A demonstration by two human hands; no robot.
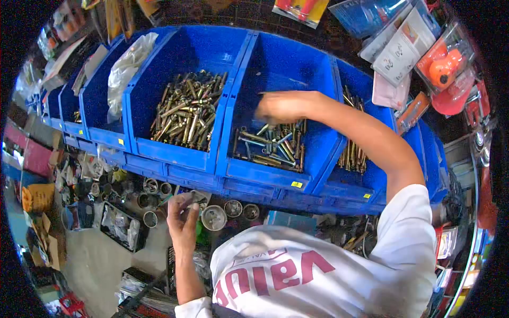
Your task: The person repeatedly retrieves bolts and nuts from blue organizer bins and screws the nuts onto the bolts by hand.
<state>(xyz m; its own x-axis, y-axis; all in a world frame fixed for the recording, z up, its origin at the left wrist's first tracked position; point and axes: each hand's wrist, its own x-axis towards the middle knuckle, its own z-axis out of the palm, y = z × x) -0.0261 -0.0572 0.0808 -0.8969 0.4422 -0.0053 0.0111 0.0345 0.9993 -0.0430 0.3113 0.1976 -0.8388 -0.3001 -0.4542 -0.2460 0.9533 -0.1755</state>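
Observation:
My right hand point(282, 107) is over a blue bin point(289, 55), above a loose pile of bolts point(275, 146), some yellowish and some silver. Motion smears its fingers, so their grip is unclear. Below the front of the bins, my left hand point(183, 222) has its thumb and fingers curled towards each other. Something small and greyish shows at its fingertips, too indistinct to name. Left of the right hand's bin, another blue bin point(207, 47) holds a big heap of brass-coloured anchor bolts point(188, 108). Longer bolts point(351, 153) lie in the bin to the right.
Stacked blue bins run across in a row, one holding a plastic bag point(124, 79). Packaged goods point(405, 53) hang at upper right. Below are round containers point(214, 218), a black crate point(121, 227) on the floor and cardboard point(47, 241) at left.

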